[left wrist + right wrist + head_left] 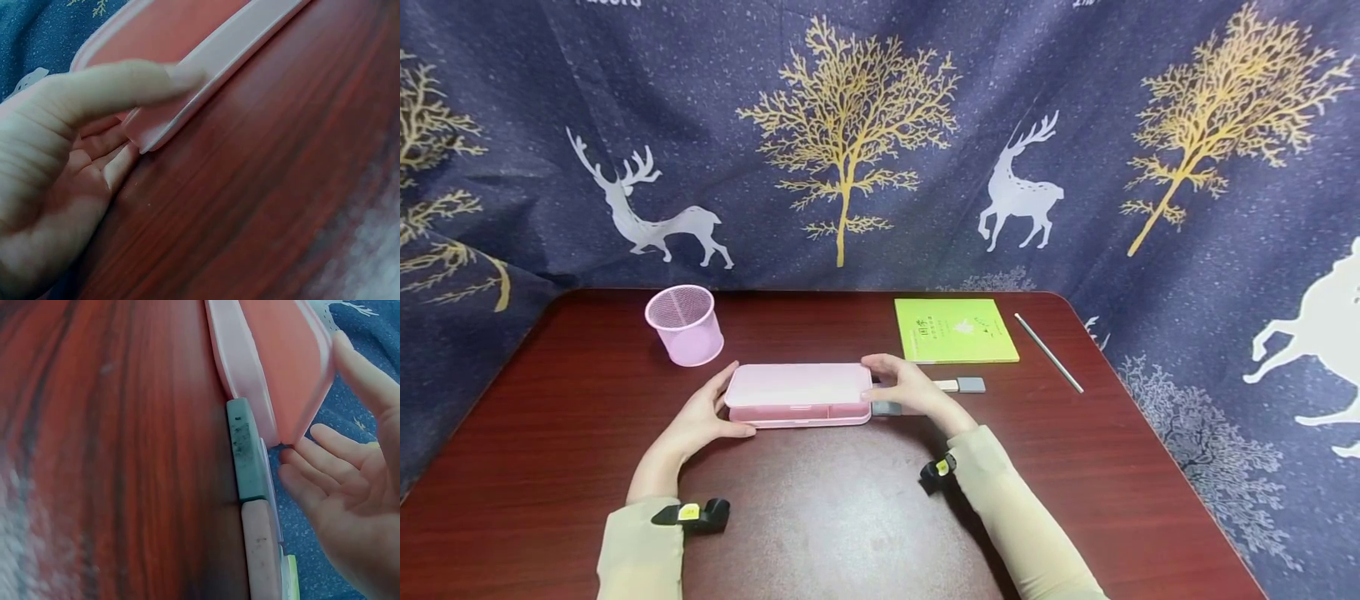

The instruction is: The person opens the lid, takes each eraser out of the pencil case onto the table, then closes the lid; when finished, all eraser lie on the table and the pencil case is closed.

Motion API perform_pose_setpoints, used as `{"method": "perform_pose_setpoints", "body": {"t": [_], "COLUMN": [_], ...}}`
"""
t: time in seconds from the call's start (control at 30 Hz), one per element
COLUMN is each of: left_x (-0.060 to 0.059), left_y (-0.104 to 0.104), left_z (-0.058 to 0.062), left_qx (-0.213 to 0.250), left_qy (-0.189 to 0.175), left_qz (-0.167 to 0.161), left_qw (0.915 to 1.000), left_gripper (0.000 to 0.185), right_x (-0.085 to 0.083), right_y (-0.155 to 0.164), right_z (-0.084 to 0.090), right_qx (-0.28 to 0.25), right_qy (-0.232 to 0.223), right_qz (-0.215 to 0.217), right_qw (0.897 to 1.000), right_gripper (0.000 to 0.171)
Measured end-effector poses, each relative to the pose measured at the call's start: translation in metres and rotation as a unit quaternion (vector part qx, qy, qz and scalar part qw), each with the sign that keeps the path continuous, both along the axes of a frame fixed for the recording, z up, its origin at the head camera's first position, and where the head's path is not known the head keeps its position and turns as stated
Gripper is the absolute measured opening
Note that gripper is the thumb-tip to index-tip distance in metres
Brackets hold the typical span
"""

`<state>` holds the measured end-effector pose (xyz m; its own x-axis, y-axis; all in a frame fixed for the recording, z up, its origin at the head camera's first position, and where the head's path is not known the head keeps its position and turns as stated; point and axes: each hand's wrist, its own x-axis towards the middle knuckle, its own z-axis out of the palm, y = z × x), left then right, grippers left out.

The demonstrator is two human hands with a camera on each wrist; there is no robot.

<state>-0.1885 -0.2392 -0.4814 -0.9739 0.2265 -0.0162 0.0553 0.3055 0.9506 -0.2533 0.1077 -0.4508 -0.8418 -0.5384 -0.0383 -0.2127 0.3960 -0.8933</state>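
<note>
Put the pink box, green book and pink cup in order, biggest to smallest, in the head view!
1. pink box, though it sits nearest the camera
2. green book
3. pink cup, clearly smallest

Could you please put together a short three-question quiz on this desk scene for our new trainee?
1. True or false: the pink pencil case lies closed on the table.
2. Which lies nearest the right hand: A) pink mesh cup, B) grey eraser, C) green notebook?
3. Fill in: the left hand touches the case's ____ end.

Key: 1 true; 2 B; 3 left. Both hands hold the case by its ends.
</note>
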Motion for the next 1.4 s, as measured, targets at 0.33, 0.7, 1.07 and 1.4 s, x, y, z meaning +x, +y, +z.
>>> {"method": "perform_pose_setpoints", "body": {"t": [0.33, 0.7, 1.07, 1.4], "left_x": [0.0009, -0.0008, -0.0017, -0.0028], "left_y": [-0.0003, -0.0017, 0.0003, 0.0026], "left_z": [0.0013, -0.0020, -0.0012, 0.0002], "left_qx": [-0.044, -0.061, -0.049, -0.033], "left_qy": [-0.017, -0.016, -0.019, -0.026], "left_qz": [0.011, 0.012, 0.021, 0.030], "left_qw": [0.9988, 0.9979, 0.9984, 0.9987], "left_gripper": [0.112, 0.108, 0.105, 0.104], "right_x": [0.0016, 0.0017, 0.0036, 0.0060], "right_y": [-0.0019, -0.0025, -0.0014, -0.0038], "right_z": [-0.0015, -0.0015, -0.0049, 0.0003], "right_qx": [0.028, 0.055, 0.055, 0.075], "right_qy": [0.019, 0.067, 0.063, 0.068], "right_qz": [0.022, 0.038, 0.026, 0.019], "right_qw": [0.999, 0.996, 0.996, 0.995], "right_gripper": [0.078, 0.081, 0.083, 0.084]}}
